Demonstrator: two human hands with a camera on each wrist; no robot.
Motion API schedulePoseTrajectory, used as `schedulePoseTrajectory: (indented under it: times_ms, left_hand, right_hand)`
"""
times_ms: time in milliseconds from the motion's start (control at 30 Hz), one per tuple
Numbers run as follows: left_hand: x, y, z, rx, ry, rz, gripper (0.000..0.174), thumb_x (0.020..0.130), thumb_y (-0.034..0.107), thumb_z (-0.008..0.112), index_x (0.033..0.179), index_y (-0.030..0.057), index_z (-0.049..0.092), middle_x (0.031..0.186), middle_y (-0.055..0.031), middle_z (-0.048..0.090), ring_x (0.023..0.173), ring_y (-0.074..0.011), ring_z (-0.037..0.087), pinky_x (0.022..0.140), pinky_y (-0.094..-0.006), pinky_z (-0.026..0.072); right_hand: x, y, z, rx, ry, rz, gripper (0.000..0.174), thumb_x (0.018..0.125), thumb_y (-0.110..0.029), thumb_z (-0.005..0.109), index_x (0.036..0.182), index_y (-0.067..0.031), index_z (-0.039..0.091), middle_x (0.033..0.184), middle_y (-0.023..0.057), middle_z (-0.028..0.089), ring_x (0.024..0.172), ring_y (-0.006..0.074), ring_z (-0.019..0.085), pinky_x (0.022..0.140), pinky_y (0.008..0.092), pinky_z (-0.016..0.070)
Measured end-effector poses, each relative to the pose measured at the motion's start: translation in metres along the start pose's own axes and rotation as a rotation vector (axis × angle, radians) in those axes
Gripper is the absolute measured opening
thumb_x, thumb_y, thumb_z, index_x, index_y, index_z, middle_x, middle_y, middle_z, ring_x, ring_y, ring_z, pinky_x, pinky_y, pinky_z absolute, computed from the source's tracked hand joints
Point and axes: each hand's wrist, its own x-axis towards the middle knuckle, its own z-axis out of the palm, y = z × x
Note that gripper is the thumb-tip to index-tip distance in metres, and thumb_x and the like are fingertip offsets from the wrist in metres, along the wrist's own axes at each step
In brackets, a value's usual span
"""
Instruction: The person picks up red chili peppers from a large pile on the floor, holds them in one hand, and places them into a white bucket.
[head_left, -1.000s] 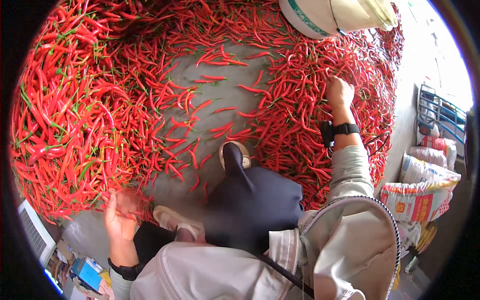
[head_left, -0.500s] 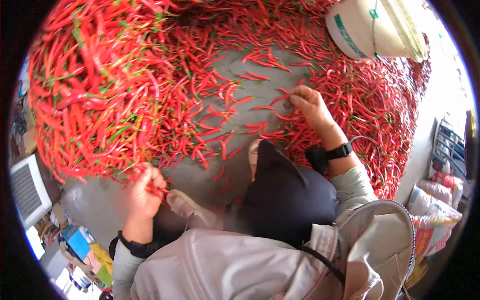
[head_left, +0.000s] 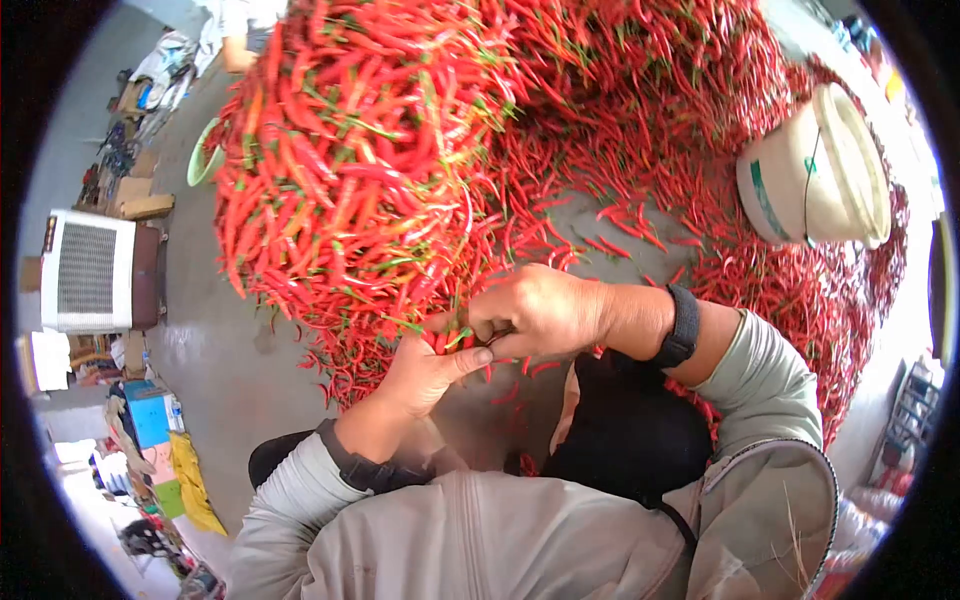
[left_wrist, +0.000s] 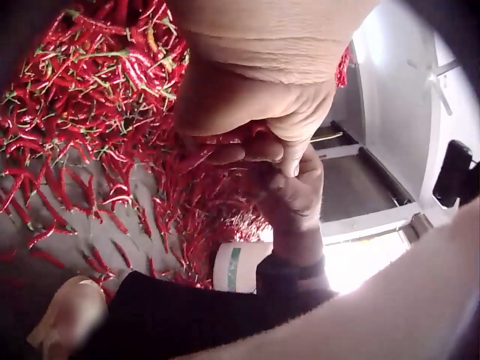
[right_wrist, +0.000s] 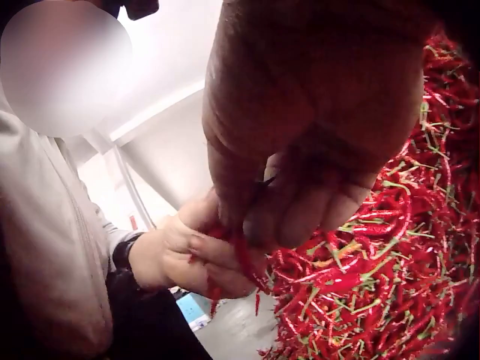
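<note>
Both left hand [head_left: 425,368] and right hand [head_left: 540,310] pinch chillies [head_left: 452,340] near a bucket [head_left: 812,175].

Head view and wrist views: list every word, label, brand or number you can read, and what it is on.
None can be read.
White bucket: a green band, too blurred for letters.
White slatted unit: no lettering shows.
Red chillies held by the left hand and right hand: no print.
</note>
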Motion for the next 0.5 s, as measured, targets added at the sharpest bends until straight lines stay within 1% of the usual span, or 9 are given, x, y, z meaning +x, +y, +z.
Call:
schedulePoseTrajectory:
  times_ms: [100,233,267,300,333,400,433,467,500]
  left_hand:
    - [-0.021,0.010,-0.010,-0.130,0.028,0.020,0.030,0.074,0.009,0.067,0.101,0.0038,0.056,0.071,0.0013,0.054,0.056,-0.0053,0.048,0.048,-0.0179,0.0368]
    - [-0.064,0.020,-0.050,-0.370,0.030,-0.050,0.034,0.070,0.002,0.063,0.103,0.0031,0.054,0.075,-0.0004,0.052,0.052,-0.0066,0.046,0.046,-0.0186,0.0374]
    - [-0.069,0.023,-0.063,-0.381,0.036,-0.033,0.034,0.070,0.002,0.063,0.103,0.0031,0.054,0.075,-0.0004,0.052,0.052,-0.0066,0.046,0.046,-0.0186,0.0374]
    - [-0.073,0.026,-0.075,-0.354,0.127,0.096,0.035,0.070,0.003,0.063,0.104,0.0037,0.052,0.075,-0.0001,0.051,0.052,-0.0065,0.045,0.045,-0.0185,0.0366]
    - [-0.074,0.030,-0.087,-0.327,0.218,0.224,0.037,0.069,0.004,0.063,0.104,0.0042,0.051,0.074,0.0002,0.050,0.052,-0.0063,0.045,0.044,-0.0184,0.0357]
    - [-0.070,0.071,-0.108,-0.418,0.263,0.366,0.036,0.071,0.004,0.061,0.105,0.0056,0.049,0.072,0.0013,0.048,0.053,-0.0063,0.045,0.044,-0.0174,0.0354]
    - [-0.062,0.095,-0.120,-0.489,0.139,0.454,0.036,0.072,0.003,0.061,0.105,0.0058,0.049,0.072,0.0021,0.047,0.054,-0.0065,0.046,0.045,-0.0173,0.0360]
    - [-0.054,0.114,-0.132,-0.556,0.010,0.540,0.035,0.073,0.003,0.060,0.106,0.0061,0.049,0.072,0.0028,0.046,0.055,-0.0067,0.046,0.046,-0.0172,0.0365]
    - [-0.044,0.123,-0.142,-0.459,0.037,0.578,0.037,0.073,0.003,0.060,0.108,0.0055,0.048,0.076,0.0022,0.048,0.059,-0.0076,0.048,0.049,-0.0179,0.0386]
  right_hand:
    - [0.022,-0.021,-0.014,-0.185,-0.059,-0.182,0.022,0.067,-0.018,0.068,0.082,-0.0059,0.057,0.073,0.0087,0.060,0.071,0.0268,0.059,0.061,0.0371,0.0473]
    - [0.076,-0.065,-0.072,-0.684,0.409,-0.412,0.032,0.064,-0.017,0.069,0.091,-0.0034,0.059,0.090,0.0136,0.060,0.087,0.0295,0.058,0.075,0.0367,0.0477]
    - [0.097,-0.073,-0.086,-0.718,0.468,-0.363,0.033,0.066,-0.019,0.068,0.094,-0.0036,0.058,0.093,0.0139,0.060,0.090,0.0299,0.057,0.078,0.0370,0.0466]
    - [0.117,-0.078,-0.096,-0.864,0.637,-0.416,0.033,0.069,-0.020,0.067,0.096,-0.0043,0.058,0.095,0.0134,0.059,0.090,0.0298,0.057,0.079,0.0349,0.0462]
    - [0.139,-0.082,-0.110,-0.910,0.604,-0.396,0.040,0.072,-0.031,0.064,0.104,-0.0092,0.056,0.105,0.0126,0.057,0.100,0.0284,0.053,0.083,0.0412,0.0434]
    - [0.177,-0.091,-0.120,-0.986,0.694,-0.360,0.044,0.069,-0.038,0.061,0.101,-0.0088,0.058,0.097,0.0121,0.058,0.096,0.0284,0.053,0.086,0.0452,0.0394]
    - [0.188,-0.092,-0.116,-1.001,0.687,-0.372,0.044,0.069,-0.038,0.061,0.101,-0.0088,0.058,0.097,0.0121,0.058,0.096,0.0284,0.053,0.086,0.0452,0.0394]
    - [0.199,-0.087,-0.111,-1.086,0.696,-0.239,0.049,0.070,-0.044,0.059,0.107,-0.0135,0.056,0.107,0.0111,0.054,0.105,0.0285,0.048,0.089,0.0508,0.0350]
    - [0.208,-0.080,-0.106,-1.166,0.706,-0.101,0.054,0.070,-0.050,0.057,0.113,-0.0181,0.054,0.117,0.0101,0.050,0.114,0.0285,0.043,0.092,0.0563,0.0307]
